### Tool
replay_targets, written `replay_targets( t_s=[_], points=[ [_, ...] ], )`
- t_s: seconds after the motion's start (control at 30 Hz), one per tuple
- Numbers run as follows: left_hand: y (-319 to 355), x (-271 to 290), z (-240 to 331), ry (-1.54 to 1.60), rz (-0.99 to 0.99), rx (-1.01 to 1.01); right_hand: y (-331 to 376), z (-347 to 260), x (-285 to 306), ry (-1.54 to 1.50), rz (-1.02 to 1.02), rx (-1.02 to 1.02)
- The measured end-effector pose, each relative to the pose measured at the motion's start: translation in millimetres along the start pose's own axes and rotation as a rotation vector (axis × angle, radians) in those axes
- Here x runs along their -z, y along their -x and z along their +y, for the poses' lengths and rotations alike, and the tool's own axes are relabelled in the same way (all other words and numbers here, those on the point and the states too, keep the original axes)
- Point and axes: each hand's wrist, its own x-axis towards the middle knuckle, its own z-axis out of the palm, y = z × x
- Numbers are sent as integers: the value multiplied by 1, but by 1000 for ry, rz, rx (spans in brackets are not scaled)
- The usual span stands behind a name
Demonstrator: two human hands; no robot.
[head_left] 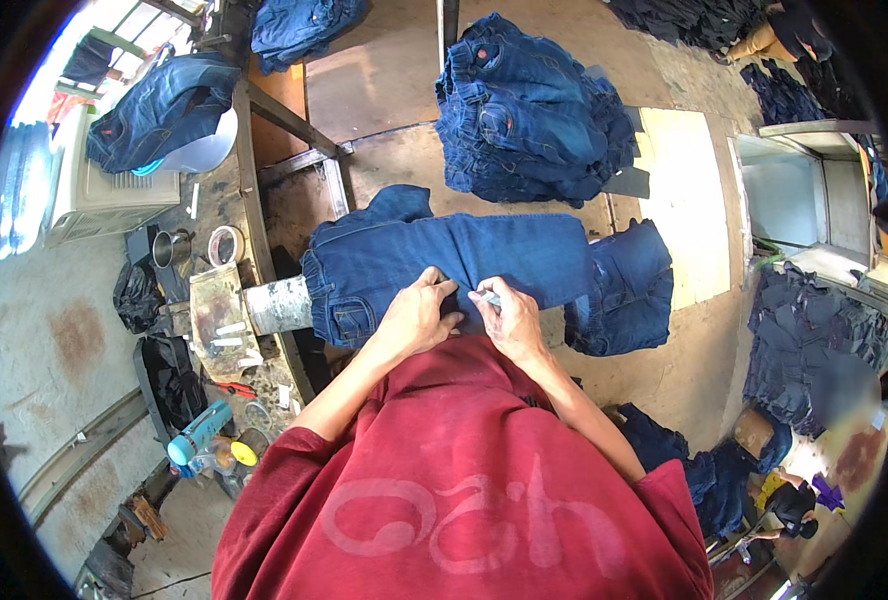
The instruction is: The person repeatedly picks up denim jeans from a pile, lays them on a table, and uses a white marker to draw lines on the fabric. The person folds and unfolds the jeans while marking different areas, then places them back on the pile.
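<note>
A pair of dark blue jeans [504, 245] lies stretched crosswise in front of me, its elastic waist pulled over a pale, scuffed cylinder [282, 305] on the left. My left hand [419, 318] is closed, with bent fingers and thumb gripping the denim near the middle of the leg. Just to its right, my right hand [509, 320] pinches a small pale grey-white piece [490, 297] against the same leg; its exact kind is too small to tell. Beyond my right hand, more folded denim [629, 285] hangs at the far end of the leg.
A big pile of jeans [534, 110] sits ahead. Along the left runs a worn bench [189, 265] with a tape roll [226, 246], a metal cup [172, 248], white sticks and a turquoise bottle [200, 432]. Dark garments [814, 335] are heaped at right.
</note>
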Motion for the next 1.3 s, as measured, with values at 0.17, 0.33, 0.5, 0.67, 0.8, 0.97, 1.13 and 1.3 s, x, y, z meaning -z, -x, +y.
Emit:
replay_targets(
  t_s=[0.17,0.33,0.5,0.67,0.8,0.97,1.13,1.3],
  points=[
    [29,-3,1,369,-153,280,-1,-4,4,-15,-68,1],
    [32,-29,-8,1057,-16,626,3,-8,6,-3,-63,53],
    [36,-35,-18,962,-34,491,4,-11,15,130,-153,50],
    [61,-22,-22,1200,-93,588,7,-12,13,110,-149,60],
    [57,-11,-18,1350,-123,723,12,-12,7,75,-101,28],
    [26,-17,-9,861,-176,508,14,-9,12,52,-101,71],
    [32,-21,-12,1003,-113,595,16,-20,11,136,-106,95],
    [42,5,-32,1073,-387,548,24,-44,14,67,-34,-174]
  ],
)
